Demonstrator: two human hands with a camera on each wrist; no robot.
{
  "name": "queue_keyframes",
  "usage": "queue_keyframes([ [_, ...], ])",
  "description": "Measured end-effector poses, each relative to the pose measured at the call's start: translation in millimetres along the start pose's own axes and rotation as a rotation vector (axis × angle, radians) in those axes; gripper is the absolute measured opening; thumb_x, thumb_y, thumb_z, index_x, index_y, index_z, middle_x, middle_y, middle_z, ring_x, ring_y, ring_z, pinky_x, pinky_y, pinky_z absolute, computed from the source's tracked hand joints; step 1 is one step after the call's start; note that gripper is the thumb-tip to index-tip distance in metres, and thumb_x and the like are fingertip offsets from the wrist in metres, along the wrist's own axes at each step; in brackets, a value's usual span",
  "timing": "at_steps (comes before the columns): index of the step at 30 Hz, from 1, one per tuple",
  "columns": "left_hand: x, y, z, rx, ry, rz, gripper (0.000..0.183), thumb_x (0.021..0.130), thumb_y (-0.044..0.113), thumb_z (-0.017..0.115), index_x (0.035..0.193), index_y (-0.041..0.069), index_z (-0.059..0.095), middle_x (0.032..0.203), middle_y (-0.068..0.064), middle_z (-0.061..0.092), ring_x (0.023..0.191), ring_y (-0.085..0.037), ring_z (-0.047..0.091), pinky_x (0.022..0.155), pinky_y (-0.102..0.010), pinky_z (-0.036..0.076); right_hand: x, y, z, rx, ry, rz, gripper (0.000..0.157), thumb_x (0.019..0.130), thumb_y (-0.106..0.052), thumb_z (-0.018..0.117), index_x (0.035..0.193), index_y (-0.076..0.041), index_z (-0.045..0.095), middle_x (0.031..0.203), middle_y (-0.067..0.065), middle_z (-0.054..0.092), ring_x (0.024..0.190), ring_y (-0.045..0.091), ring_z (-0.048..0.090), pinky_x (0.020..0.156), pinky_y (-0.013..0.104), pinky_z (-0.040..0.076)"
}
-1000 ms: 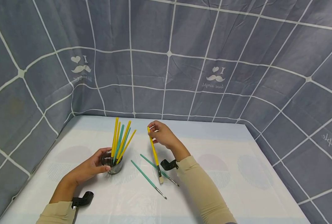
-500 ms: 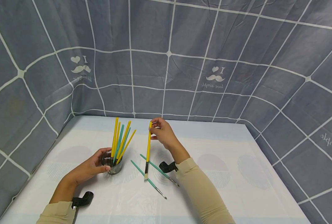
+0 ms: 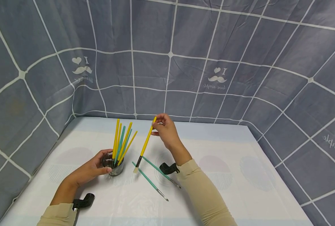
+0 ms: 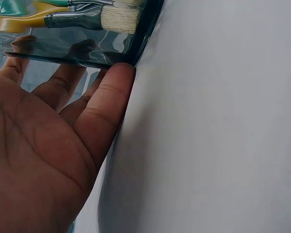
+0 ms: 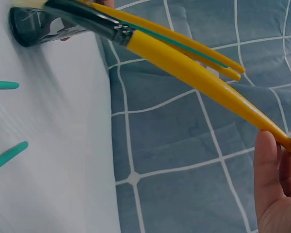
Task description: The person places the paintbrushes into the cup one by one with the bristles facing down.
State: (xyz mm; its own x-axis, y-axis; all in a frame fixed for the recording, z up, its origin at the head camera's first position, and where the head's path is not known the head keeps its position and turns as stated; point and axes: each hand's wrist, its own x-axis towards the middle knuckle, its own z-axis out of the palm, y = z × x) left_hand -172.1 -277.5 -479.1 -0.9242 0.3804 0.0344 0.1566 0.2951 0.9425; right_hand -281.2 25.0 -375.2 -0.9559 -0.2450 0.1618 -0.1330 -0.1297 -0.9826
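Observation:
My left hand (image 3: 92, 166) holds a clear glass cup (image 3: 117, 171), thumb on the near side and fingers round the back. Several yellow and green paintbrushes stand in it, bristles down; the left wrist view shows flat pale bristles (image 4: 120, 20) through the glass. With thumb and fingertips, my right hand (image 3: 167, 131) pinches a yellow paintbrush (image 3: 146, 141) near the top of its handle. That brush tilts down to the left, its pale bristles to the right of the cup. Below it lie a green paintbrush (image 3: 150, 180) and a second green paintbrush (image 3: 161, 172).
A white patterned cloth covers the table (image 3: 241, 201). Behind it and at both sides hangs a grey curtain (image 3: 190, 75) with white grid lines. Each wrist wears a black camera, such as the left wrist camera (image 3: 84, 201).
My right hand has risen and moved slightly away from me. The yellow paintbrush's bristle end has swung left, toward the cup. The left hand and cup have stayed put.

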Motion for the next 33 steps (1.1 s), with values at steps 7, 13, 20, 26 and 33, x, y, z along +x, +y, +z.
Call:
queue_keyframes([
  [7, 0.6, 0.7, 0.4, 0.009, 0.0, -0.008, 0.07, 0.094, 0.009, 0.068, 0.15, 0.003, 0.026, 0.145, -0.028, 0.038, 0.129, -0.031, 0.042, 0.095, -0.016, 0.037, -1, -10, 4.1, 0.085, 0.071, -0.057, 0.024, 0.095, 0.003, 0.059, 0.117, -0.002, 0.049, 0.098, 0.007, 0.054, 0.085, 0.02, 0.062, 0.073, 0.035, 0.058],
  [13, 0.4, -0.3, -0.3, -0.018, -0.011, 0.003, 0.069, 0.094, 0.007, 0.066, 0.15, 0.003, 0.025, 0.146, -0.027, 0.037, 0.123, -0.007, 0.046, 0.095, -0.016, 0.037, -3, -10, 12.9, 0.145, 0.086, -0.113, 0.022, 0.095, 0.004, 0.059, 0.112, -0.004, 0.048, 0.099, 0.008, 0.053, 0.084, 0.018, 0.061, 0.072, 0.034, 0.058],
  [20, 0.1, 0.0, 0.0, -0.016, -0.013, 0.018, 0.068, 0.094, 0.007, 0.066, 0.15, 0.003, 0.026, 0.143, -0.026, 0.04, 0.12, -0.001, 0.046, 0.096, -0.016, 0.037, -10, -2, 26.8, 0.142, 0.07, -0.144, 0.024, 0.096, 0.005, 0.059, 0.113, -0.004, 0.046, 0.099, 0.008, 0.051, 0.086, 0.017, 0.06, 0.072, 0.034, 0.057],
  [26, 0.0, 0.4, -0.1, -0.005, -0.007, 0.019, 0.068, 0.094, 0.008, 0.067, 0.149, 0.004, 0.028, 0.142, -0.025, 0.043, 0.12, -0.002, 0.047, 0.095, -0.016, 0.037, -15, 5, 37.1, 0.097, 0.033, -0.149, 0.026, 0.095, 0.007, 0.059, 0.117, 0.004, 0.044, 0.101, 0.01, 0.053, 0.086, 0.017, 0.061, 0.074, 0.033, 0.057],
  [33, 0.2, 0.2, -0.4, 0.008, -0.006, 0.012, 0.068, 0.094, 0.009, 0.067, 0.149, 0.004, 0.028, 0.14, -0.024, 0.045, 0.12, -0.003, 0.048, 0.095, -0.017, 0.038, -22, 12, 45.8, 0.107, 0.0, -0.175, 0.023, 0.095, 0.007, 0.058, 0.113, -0.001, 0.046, 0.098, 0.012, 0.054, 0.083, 0.017, 0.061, 0.073, 0.032, 0.057],
])
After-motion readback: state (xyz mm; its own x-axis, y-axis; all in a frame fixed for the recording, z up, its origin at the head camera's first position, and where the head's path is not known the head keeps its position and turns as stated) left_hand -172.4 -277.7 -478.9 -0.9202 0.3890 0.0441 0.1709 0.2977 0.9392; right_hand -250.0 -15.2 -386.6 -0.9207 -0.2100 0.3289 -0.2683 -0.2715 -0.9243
